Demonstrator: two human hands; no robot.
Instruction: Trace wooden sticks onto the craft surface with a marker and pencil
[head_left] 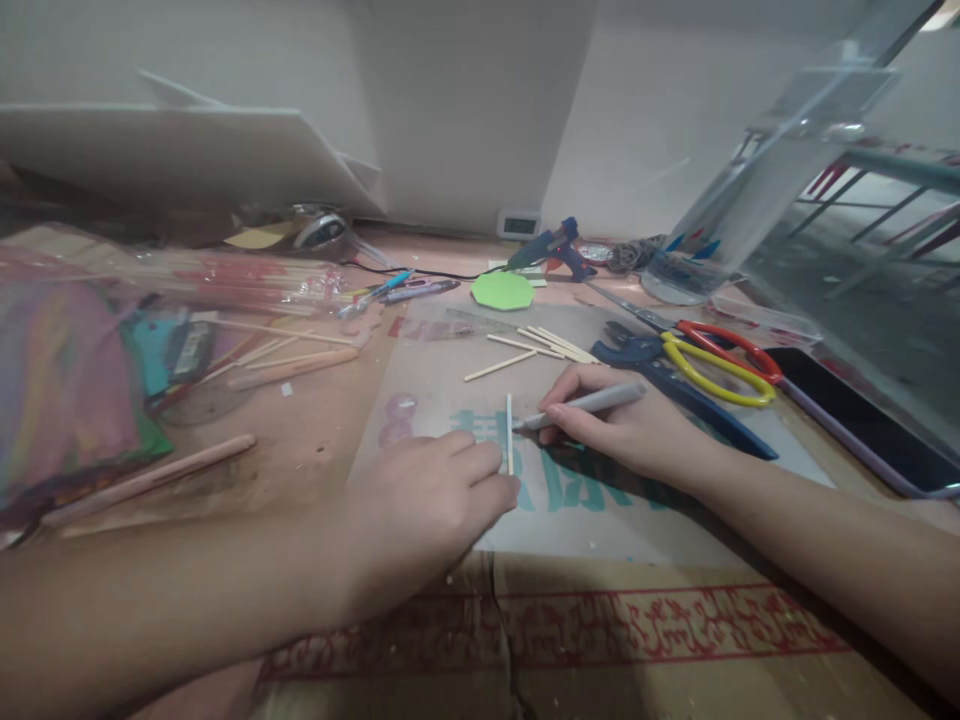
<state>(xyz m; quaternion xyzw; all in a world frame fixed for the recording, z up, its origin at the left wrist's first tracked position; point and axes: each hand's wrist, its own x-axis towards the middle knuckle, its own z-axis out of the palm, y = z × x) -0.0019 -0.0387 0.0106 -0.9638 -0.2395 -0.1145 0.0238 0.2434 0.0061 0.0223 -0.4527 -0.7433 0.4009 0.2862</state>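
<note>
My left hand (435,490) has its fingers closed on the lower end of a thin pale wooden stick (510,430), which points away from me. My right hand (611,425) grips a grey pen (604,398), its tip close beside the stick. Both hands rest over a whitish sheet (450,385) with teal printed characters, partly covered by them. Several cut wooden sticks (555,342) lie loose just beyond the right hand. Near that hand are dark blue cutters (697,400) and scissors (720,370) with red and yellow handles.
A phone (870,420) lies at right, below a tall clear container (727,220). A green octagonal piece (502,290), a blue glue gun (551,248) and a small digital display (519,223) stand toward the back. Plastic bags (75,370) and a wooden rod (165,475) occupy the left.
</note>
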